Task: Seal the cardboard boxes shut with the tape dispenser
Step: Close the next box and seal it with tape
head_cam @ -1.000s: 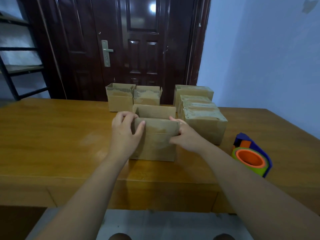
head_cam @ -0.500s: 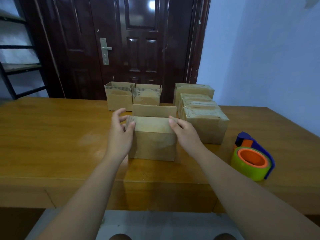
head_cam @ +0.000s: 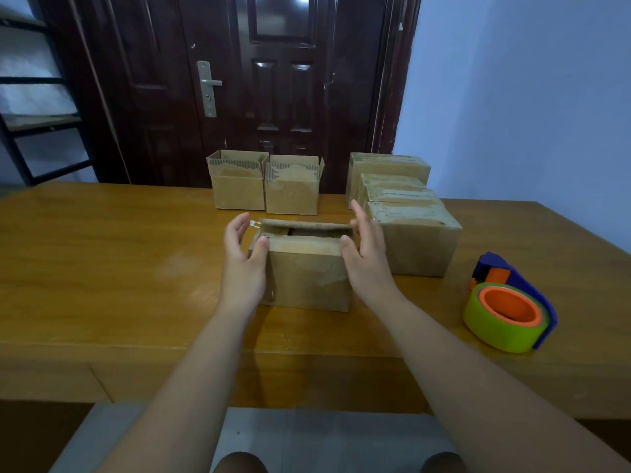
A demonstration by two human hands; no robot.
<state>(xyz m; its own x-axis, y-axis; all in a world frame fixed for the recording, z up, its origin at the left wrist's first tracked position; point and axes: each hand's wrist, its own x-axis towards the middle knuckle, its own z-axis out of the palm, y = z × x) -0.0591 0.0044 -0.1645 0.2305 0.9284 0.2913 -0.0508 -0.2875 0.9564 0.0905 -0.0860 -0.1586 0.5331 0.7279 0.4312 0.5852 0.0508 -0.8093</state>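
Head view: a cardboard box [head_cam: 307, 274] sits mid-worktop [head_cam: 102, 268], its top flaps nearly shut. Left hand [head_cam: 243, 264] and right hand [head_cam: 367, 257] flank it, fingers spread open, thumbs on the near flap. Tape dispenser [head_cam: 508, 302] lies well to the right, untouched.

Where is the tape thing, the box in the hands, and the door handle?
tape dispenser [head_cam: 505, 310], head view, on the orange core.
box between the hands [head_cam: 309, 281], head view, on its front wall.
door handle [head_cam: 209, 84], head view, on the metal lever.
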